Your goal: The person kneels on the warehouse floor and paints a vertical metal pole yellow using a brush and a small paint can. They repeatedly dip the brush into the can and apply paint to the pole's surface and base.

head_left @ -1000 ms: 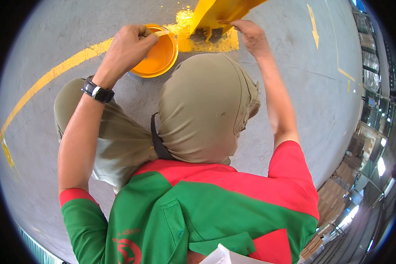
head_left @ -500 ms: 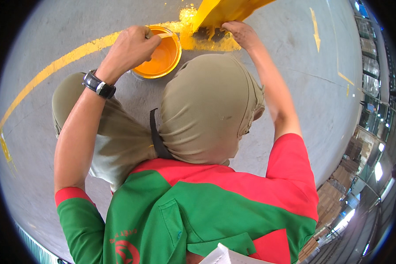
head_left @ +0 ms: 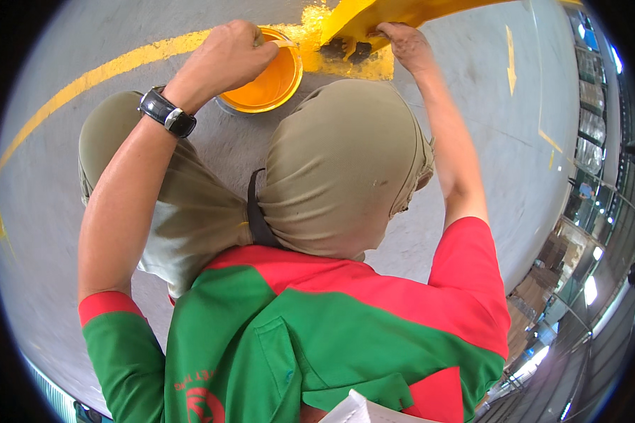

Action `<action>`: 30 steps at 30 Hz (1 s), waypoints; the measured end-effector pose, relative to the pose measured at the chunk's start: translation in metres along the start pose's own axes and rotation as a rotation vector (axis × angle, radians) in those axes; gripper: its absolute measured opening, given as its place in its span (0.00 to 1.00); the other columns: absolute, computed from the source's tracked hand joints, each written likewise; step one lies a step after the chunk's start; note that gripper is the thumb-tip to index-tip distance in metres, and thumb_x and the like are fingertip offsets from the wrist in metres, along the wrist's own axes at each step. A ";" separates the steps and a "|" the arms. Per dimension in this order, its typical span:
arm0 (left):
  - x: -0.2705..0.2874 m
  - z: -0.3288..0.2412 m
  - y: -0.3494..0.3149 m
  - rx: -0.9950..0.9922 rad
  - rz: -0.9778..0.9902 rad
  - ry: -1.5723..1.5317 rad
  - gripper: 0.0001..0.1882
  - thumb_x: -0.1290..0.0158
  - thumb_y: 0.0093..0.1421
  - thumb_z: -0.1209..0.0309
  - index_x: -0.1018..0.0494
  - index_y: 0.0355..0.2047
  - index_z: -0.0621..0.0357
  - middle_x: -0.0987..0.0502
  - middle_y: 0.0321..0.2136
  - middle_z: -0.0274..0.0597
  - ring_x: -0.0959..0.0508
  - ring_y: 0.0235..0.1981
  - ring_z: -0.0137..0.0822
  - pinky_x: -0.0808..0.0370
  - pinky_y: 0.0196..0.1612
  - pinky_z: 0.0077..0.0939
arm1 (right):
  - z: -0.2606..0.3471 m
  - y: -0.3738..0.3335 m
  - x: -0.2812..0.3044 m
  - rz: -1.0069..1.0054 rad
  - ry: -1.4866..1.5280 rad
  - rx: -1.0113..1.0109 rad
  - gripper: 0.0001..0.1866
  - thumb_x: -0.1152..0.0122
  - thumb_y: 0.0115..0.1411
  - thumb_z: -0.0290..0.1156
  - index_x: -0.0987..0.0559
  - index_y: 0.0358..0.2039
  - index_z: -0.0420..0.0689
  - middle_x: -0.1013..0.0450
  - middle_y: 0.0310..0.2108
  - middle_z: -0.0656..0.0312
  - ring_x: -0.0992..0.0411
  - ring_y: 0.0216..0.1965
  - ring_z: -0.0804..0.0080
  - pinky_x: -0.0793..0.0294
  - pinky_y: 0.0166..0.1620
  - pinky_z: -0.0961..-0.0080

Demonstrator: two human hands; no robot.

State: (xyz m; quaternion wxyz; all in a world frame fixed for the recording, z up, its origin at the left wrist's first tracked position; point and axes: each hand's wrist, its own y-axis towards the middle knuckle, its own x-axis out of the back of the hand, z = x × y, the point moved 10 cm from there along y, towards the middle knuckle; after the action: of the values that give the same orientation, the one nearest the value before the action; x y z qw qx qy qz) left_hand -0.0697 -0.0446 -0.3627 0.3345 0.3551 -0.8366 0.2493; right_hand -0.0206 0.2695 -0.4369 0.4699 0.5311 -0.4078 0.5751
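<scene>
A round bucket of yellow-orange paint (head_left: 268, 84) stands on the floor just beyond my knees. My left hand (head_left: 222, 60), with a black watch on the wrist, is closed over the bucket's left side. From its fingers a pale flat strip reaches across the opening; its kind I cannot make out. At upper right, a long yellow-painted piece (head_left: 374, 15) slants above a yellow patch on the floor, its far part cut off by the picture's edge. The fingers of my right hand (head_left: 406, 46) are closed at its lower edge. Dark spots show beneath it.
A yellow painted line (head_left: 113, 74) curves across the grey floor from the left to the bucket. Further right, a yellow arrow (head_left: 511, 63) marks the floor. Stacked goods (head_left: 589, 116) line the far right side. My bent knees (head_left: 342, 162) lie close to the bucket.
The yellow piece has swung lower on its right side, with my right hand moving slightly right along with it. My left hand has shifted a little forward over the bucket. The view has shifted slightly.
</scene>
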 end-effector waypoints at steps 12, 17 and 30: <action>0.000 0.002 0.005 -0.031 -0.009 -0.012 0.21 0.49 0.62 0.62 0.20 0.35 0.73 0.20 0.19 0.51 0.17 0.21 0.37 0.21 0.29 0.30 | 0.001 -0.016 -0.002 -0.042 -0.021 -0.057 0.13 0.48 0.63 0.25 0.21 0.46 0.49 0.19 0.41 0.52 0.22 0.45 0.50 0.21 0.45 0.57; 0.007 -0.002 0.002 -0.061 -0.077 0.019 0.20 0.50 0.62 0.63 0.20 0.35 0.74 0.20 0.19 0.51 0.17 0.22 0.37 0.21 0.29 0.30 | 0.003 -0.021 0.022 -0.145 0.067 -0.095 0.11 0.46 0.64 0.27 0.20 0.46 0.49 0.19 0.40 0.53 0.22 0.45 0.51 0.21 0.45 0.58; 0.006 0.003 0.001 0.054 0.005 -0.086 0.21 0.49 0.60 0.61 0.21 0.32 0.74 0.22 0.19 0.57 0.18 0.23 0.47 0.22 0.32 0.38 | -0.003 -0.025 0.008 -0.170 0.114 -0.103 0.12 0.45 0.62 0.23 0.20 0.46 0.48 0.19 0.41 0.54 0.21 0.44 0.51 0.21 0.46 0.59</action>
State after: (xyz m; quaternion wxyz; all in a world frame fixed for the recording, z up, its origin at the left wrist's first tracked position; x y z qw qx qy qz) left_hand -0.0747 -0.0488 -0.3604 0.2877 0.3723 -0.8441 0.2572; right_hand 0.0029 0.2788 -0.4295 0.5662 0.5053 -0.3631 0.5406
